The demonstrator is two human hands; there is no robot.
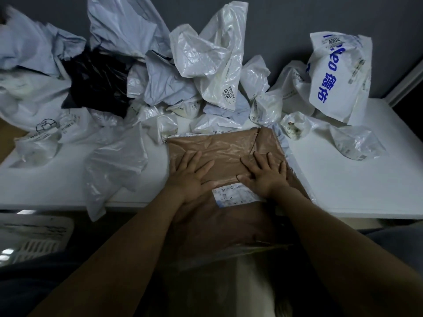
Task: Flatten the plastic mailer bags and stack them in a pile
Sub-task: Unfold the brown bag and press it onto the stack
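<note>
A brown plastic mailer bag point(219, 145) lies flat on the white table point(357, 191), its near end hanging over the front edge. A white shipping label point(231, 195) is stuck on it between my hands. My left hand point(192, 177) presses flat on the bag's left side, fingers spread. My right hand point(265, 175) presses flat on its right side, fingers straight. Under the brown bag, the edge of a pale flattened bag point(283, 143) shows at the right.
Crumpled white and pale blue mailer bags point(212, 62) are heaped along the table's back, with a black bag point(98, 85) at the left and a white bag with blue print point(336, 76) at the right. A clear bag point(114, 170) droops over the front edge. A white slotted basket point(34, 239) sits lower left.
</note>
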